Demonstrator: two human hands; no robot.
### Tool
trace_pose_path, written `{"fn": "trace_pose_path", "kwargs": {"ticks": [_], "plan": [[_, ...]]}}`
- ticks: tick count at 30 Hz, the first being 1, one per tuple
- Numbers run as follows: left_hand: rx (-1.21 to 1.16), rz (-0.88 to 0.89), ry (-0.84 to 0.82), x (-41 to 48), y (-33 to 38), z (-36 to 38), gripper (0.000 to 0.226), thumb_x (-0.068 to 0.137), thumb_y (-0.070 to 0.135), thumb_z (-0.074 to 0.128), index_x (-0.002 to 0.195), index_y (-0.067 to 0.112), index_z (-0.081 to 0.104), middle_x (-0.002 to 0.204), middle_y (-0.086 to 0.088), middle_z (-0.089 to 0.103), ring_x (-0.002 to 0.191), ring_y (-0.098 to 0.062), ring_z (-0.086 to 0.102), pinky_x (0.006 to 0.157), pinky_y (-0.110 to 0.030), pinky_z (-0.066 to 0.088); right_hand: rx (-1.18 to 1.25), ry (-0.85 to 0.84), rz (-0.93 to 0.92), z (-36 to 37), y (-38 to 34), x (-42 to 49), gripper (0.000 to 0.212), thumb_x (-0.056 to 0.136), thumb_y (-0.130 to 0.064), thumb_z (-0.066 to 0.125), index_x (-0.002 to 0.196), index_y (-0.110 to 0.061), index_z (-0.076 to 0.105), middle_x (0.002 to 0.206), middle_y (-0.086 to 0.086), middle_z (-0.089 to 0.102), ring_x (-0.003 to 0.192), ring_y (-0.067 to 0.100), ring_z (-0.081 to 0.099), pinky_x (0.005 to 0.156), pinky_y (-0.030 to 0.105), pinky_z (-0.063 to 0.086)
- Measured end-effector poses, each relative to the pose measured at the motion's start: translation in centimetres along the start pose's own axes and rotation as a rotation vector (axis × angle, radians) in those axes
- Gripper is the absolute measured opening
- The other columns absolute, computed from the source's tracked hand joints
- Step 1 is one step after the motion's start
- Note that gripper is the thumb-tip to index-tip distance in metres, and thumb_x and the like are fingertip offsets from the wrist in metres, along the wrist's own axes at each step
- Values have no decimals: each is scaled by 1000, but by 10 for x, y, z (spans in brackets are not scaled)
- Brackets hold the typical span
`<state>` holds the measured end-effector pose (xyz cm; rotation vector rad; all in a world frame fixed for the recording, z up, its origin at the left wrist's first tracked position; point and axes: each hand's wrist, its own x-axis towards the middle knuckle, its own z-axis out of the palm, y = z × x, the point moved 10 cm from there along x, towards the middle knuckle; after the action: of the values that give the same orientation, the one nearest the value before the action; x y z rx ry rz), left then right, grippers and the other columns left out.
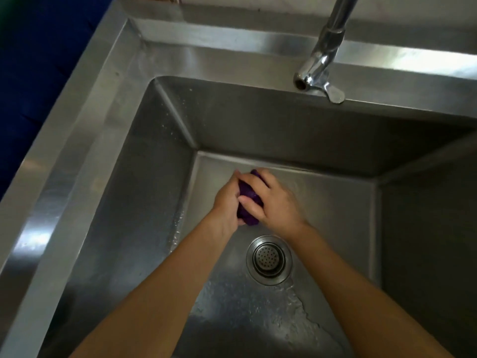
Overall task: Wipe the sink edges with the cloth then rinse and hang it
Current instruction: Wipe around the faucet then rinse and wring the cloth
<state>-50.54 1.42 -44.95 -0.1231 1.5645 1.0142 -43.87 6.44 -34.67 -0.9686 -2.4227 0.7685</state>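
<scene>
My forearms reach down into the steel sink [108, 140], hands meeting above the drain [269, 259]. My left hand [225, 202] and right hand [273, 202] close together around the bunched purple cloth [249, 200], fingers curled tight over it. The tap [318, 65] hangs above.

From my remote view I see only two bare forearms ending in the left hand [225, 202] and the right hand [275, 202], with no sleeves, gloves, rings, watch or bands on them, and short plain fingernails.
</scene>
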Motion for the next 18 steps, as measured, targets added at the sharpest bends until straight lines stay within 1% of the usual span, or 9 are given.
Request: {"fn": "trace_pose_path", "kwargs": {"ticks": [2, 4, 6, 8, 10, 13, 15, 17, 18], "plan": [[-83, 44, 55, 2, -1, 0, 41, 90, 50, 49, 73, 15, 64, 71, -6, 66, 68, -21, 65, 69, -34, 54, -23, 127, 35, -5, 6, -3, 47, 86, -44, 42, 102, -6, 64, 89, 15, 64, 68, 31, 64, 55, 35, 54], [-106, 129, 119, 3, 4, -1, 42, 91, 43, 50, 66, 12, 63, 65, -7, 66, 66, -23, 66, 71, -35, 55, -53, 233, 105, -10, 13, -5, 48, 89, -44, 38, 84, -4, 64, 71, 13, 64, 52, 30, 61, 46, 30, 49], [-42, 248, 199, 4, 13, -7, 45, 91, 41, 49, 57, 13, 58, 59, -6, 62, 64, -24, 63, 67, -35, 52, -56, 303, 177, -14, 18, -6, 46, 92, -39, 36, 69, -5, 58, 57, 10, 61, 43, 28, 56, 43, 25, 40], [51, 388, 267, -2, 25, -14, 48, 92, 42, 46, 53, 15, 53, 56, -5, 57, 61, -23, 58, 64, -37, 48, -78, 338, 226, -16, 20, -6, 42, 91, -33, 35, 64, -7, 54, 50, 8, 58, 40, 28, 54, 46, 21, 31], [137, 510, 311, -13, 35, -19, 46, 94, 43, 42, 57, 17, 52, 60, -2, 56, 63, -21, 56, 65, -37, 48, -37, 268, 305, -8, 24, -6, 43, 93, -34, 33, 68, -7, 55, 53, 9, 60, 46, 28, 56, 51, 22, 28], [287, 689, 278, -27, 45, -14, 29, 97, 40, 36, 80, 26, 55, 80, 1, 61, 79, -18, 58, 79, -39, 49, 252, 117, 636, 11, 52, -12, 43, 99, -34, 30, 73, -10, 55, 71, 14, 63, 69, 30, 58, 61, 28, 33], [362, 777, 218, -34, 45, -6, 21, 97, 38, 37, 94, 29, 56, 95, 1, 63, 88, -15, 58, 83, -33, 49, 387, 37, 822, 21, 66, -18, 46, 100, -34, 28, 72, -10, 55, 72, 10, 58, 72, 27, 54, 64, 28, 33], [362, 802, 180, -38, 47, -4, 15, 96, 35, 42, 93, 32, 56, 91, 7, 62, 85, -8, 58, 77, -22, 47, 456, -63, 887, 34, 69, -17, 51, 99, -40, 25, 78, -6, 57, 79, 10, 61, 73, 25, 56, 67, 28, 39], [348, 807, 170, -40, 50, -4, 13, 96, 34, 45, 90, 31, 56, 85, 11, 62, 80, -5, 58, 73, -19, 46, 510, -101, 903, 38, 68, -18, 56, 97, -48, 24, 86, -5, 59, 85, 12, 64, 74, 26, 61, 68, 31, 46]]}}
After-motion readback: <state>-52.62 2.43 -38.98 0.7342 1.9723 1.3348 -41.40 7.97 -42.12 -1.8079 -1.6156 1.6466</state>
